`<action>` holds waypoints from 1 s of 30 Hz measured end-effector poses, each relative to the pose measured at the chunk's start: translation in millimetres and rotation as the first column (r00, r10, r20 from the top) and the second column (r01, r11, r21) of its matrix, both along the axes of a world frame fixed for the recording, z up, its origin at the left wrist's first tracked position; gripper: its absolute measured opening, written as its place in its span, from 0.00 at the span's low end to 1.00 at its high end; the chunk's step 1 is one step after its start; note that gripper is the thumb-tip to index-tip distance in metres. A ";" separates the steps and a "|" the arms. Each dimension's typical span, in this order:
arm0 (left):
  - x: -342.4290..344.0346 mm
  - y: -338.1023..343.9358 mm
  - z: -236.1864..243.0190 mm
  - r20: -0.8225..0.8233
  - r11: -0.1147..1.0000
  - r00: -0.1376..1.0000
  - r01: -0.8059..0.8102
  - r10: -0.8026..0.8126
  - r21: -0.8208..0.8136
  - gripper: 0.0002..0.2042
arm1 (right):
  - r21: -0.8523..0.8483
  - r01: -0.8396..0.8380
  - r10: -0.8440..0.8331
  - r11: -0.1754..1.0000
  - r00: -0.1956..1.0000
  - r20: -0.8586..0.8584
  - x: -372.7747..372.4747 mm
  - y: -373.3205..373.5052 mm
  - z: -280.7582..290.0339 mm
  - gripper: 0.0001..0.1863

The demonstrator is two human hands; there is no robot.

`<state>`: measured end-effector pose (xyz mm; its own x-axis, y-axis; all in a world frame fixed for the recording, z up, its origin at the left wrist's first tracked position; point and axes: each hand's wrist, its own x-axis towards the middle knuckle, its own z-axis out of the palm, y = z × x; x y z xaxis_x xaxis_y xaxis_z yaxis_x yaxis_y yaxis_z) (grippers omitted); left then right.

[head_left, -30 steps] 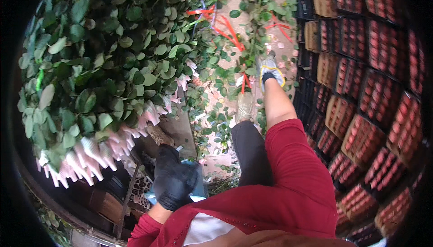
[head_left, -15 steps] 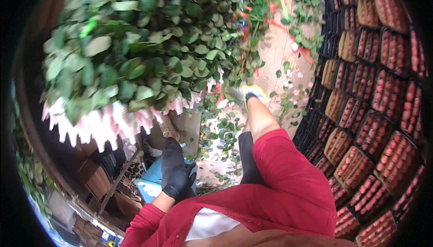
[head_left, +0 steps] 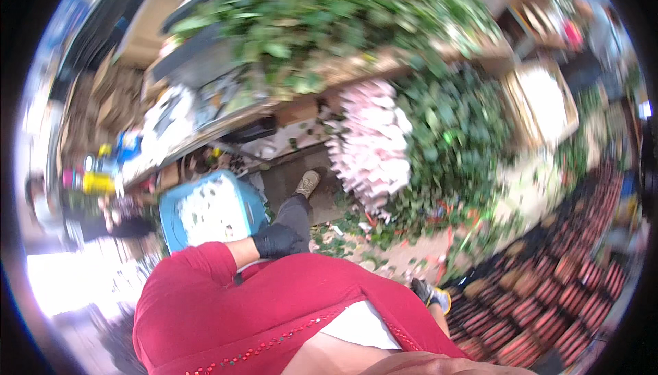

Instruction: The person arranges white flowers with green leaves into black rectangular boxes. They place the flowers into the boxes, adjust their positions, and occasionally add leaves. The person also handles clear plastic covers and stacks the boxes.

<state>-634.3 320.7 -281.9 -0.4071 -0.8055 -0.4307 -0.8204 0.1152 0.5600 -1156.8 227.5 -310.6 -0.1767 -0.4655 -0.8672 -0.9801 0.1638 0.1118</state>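
Note:
My left hand [head_left: 277,241], in a black glove, rests at my dark-trousered thigh. Its fingers blend into the cloth and blur, so their pose is unclear. Low on the right, my right hand [head_left: 426,291] hangs beside my body in a grey glove with a yellow cuff; its fingers are smeared, and I see nothing in it. Ahead of me is a big heap of leafy green stems [head_left: 449,128]. Pale pink, sleeve-like ends [head_left: 370,145] are bunched along its left side. Both hands are apart from the heap.
A light blue bin [head_left: 166,221] with white bits inside stands at my left. More leafy stems [head_left: 356,15] lie on a wooden workbench [head_left: 343,73] beyond. Fallen leaves and red ribbons litter the floor. Dark, red-striped racks [head_left: 534,293] fill the right; a person [head_left: 44,203] is far left.
My view has swung left, bringing the bench and bin into sight. My right hand has drawn back from near the heap toward my side. The left stays by my thigh.

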 end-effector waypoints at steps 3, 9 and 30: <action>64.0 -9.9 -7.3 -0.258 0.967 0.933 -0.251 0.252 0.037 0.13 | 0.065 -0.010 -0.005 0.998 0.974 0.228 67.6 -77.6 58.3 0.26; 181.6 -125.9 182.9 -0.198 0.578 0.954 -0.295 0.226 -0.761 0.14 | -0.566 -0.300 0.609 0.768 0.616 0.500 249.2 -202.2 153.4 0.13; 438.3 -181.6 225.3 -0.514 0.455 0.695 -0.719 0.504 -0.526 0.33 | -0.733 -0.660 0.974 -0.166 -0.226 -0.017 800.9 -237.9 372.7 0.11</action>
